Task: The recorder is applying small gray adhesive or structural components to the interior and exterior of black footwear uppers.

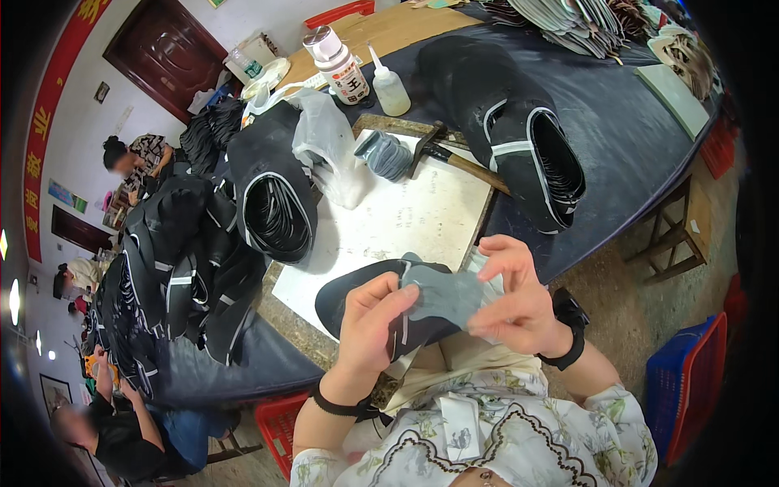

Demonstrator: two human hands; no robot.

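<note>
Left hand [373,321] pinching grey patch [446,300] against black upper [337,304], both at the board's [406,223] near edge. Right hand [511,296] at patch's right end; can't tell from here if it's gripping. Grey stack [388,158] by board's far edge, hammer [466,168] along far-right corner.

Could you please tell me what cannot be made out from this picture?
Head view: the part of the black fabric piece under the grey patch; the patch covers it.
Head view: the tips of the left hand's curled fingers; the hand itself hides them.
Head view: the far end of the fabric stack; the top edge cuts it off.
Head view: what the distant co-worker handles; too small.
</note>
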